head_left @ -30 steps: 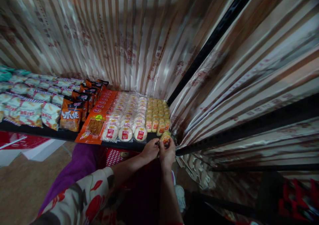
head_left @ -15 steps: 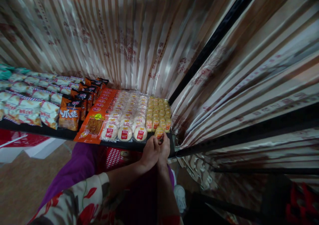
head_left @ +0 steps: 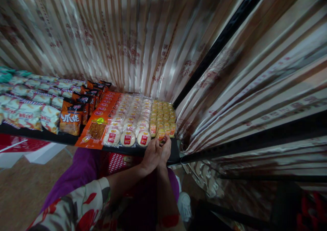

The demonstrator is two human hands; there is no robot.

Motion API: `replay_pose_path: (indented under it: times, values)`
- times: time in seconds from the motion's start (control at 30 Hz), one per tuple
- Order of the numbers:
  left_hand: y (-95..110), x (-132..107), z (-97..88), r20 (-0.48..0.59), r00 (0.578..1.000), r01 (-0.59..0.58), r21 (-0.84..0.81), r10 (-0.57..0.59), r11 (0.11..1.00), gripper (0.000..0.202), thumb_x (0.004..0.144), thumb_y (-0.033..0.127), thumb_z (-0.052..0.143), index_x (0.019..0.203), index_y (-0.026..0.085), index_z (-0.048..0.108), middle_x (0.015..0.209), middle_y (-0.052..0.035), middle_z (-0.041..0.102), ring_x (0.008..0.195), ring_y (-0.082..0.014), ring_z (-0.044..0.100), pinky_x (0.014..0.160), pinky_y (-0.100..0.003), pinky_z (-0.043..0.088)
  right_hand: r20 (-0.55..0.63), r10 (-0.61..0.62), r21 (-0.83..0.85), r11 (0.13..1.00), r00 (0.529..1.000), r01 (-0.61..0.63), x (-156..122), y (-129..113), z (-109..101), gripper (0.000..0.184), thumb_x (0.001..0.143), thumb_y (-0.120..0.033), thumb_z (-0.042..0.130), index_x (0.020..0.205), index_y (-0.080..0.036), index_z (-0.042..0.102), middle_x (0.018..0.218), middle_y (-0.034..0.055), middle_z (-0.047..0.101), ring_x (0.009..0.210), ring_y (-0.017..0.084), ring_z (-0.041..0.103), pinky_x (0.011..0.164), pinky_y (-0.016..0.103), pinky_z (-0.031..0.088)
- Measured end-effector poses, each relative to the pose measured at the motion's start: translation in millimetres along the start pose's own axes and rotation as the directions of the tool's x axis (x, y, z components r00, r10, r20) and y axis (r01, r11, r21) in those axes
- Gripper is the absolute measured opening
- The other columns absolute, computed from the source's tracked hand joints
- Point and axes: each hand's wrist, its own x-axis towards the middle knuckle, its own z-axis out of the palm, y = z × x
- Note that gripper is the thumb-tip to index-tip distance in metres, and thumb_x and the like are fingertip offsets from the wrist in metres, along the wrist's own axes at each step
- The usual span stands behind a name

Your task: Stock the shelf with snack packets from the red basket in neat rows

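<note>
At the front right of the dark shelf, a small yellow wrapped snack [head_left: 160, 134] with a red label is pinched between my two hands. My left hand [head_left: 151, 156] is closed on its left and lower side. My right hand [head_left: 165, 150] closes on it from the right, the fingers curled. The snack stands at the front of the block of yellow wrapped snacks [head_left: 163, 113]; whether it touches them I cannot tell. Left of it are rows of round white crackers [head_left: 143, 138] in clear wrappers. My fingertips are partly hidden behind each other.
Further left on the black shelf [head_left: 127, 150] lie an orange pack of sticks [head_left: 95, 130], orange-black bags [head_left: 71, 118] and several white snack bags [head_left: 30, 113]. Striped curtain sheeting [head_left: 127, 36] hangs behind. A slanting black post [head_left: 204, 67] rises at the right. A red basket [head_left: 118, 162] is below the shelf.
Both hands have shifted slightly left and forward with the yellow snack, bringing it nearer the front of the yellow rows. The other goods stay where they were.
</note>
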Motion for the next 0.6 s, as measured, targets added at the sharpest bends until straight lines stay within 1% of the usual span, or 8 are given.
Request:
replay_pose_path:
  times: [0.17,0.37,0.43,0.5,0.6]
  values:
    - [1,3,1.9,0.008,1.0,0.009,0.016,-0.009,1.0,0.028,0.081,0.02,0.047,0.106,0.018,0.06,0.11,-0.0081,0.062,0.107,-0.0265,0.054,0.099,-0.039,0.04,0.002,-0.026,-0.021,0.999,1.0,0.026,-2,-2,-1,0.05,0.078,-0.038,0.045,0.121,-0.015,0.047,0.116,0.0149,0.053,0.106,0.024,0.052,0.087,0.035,0.046]
    - [0,8,2.3,-0.01,0.999,-0.04,0.039,0.04,0.998,0.024,0.08,0.015,0.045,0.096,0.018,0.062,0.106,-0.008,0.062,0.106,-0.0262,0.055,0.101,-0.04,0.039,0.015,-0.002,0.027,1.0,1.0,0.001,-3,-3,1,0.047,0.078,-0.036,0.042,0.12,-0.015,0.047,0.117,0.015,0.05,0.106,0.023,0.052,0.082,0.034,0.048]
    - [-2,9,1.6,-0.014,0.995,-0.094,0.086,0.095,0.992,0.025,0.079,0.011,0.045,0.094,0.018,0.063,0.106,-0.0082,0.063,0.105,-0.0259,0.056,0.1,-0.039,0.042,0.005,0.003,0.026,1.0,1.0,-0.003,-4,-2,1,0.046,0.078,-0.037,0.041,0.118,-0.015,0.048,0.116,0.0152,0.05,0.108,0.023,0.051,0.082,0.033,0.047]
    - [-6,9,3.6,-0.032,0.981,-0.183,0.179,0.191,0.967,0.028,0.079,0.009,0.043,0.095,0.017,0.064,0.105,-0.0089,0.064,0.102,-0.0256,0.058,0.096,-0.038,0.046,-0.005,-0.009,0.021,1.0,1.0,0.009,-5,0,2,0.047,0.079,-0.037,0.04,0.119,-0.014,0.048,0.117,0.0155,0.049,0.11,0.023,0.049,0.085,0.034,0.046]
    - [-13,11,18.1,-0.069,0.93,-0.313,0.361,0.36,0.878,0.034,0.081,0.006,0.039,0.101,0.017,0.063,0.105,-0.009,0.064,0.102,-0.0237,0.06,0.093,-0.035,0.049,-0.024,-0.049,-0.008,0.999,0.998,0.049,-5,5,4,0.048,0.08,-0.038,0.039,0.12,-0.014,0.05,0.119,0.0156,0.048,0.112,0.025,0.047,0.089,0.037,0.043]
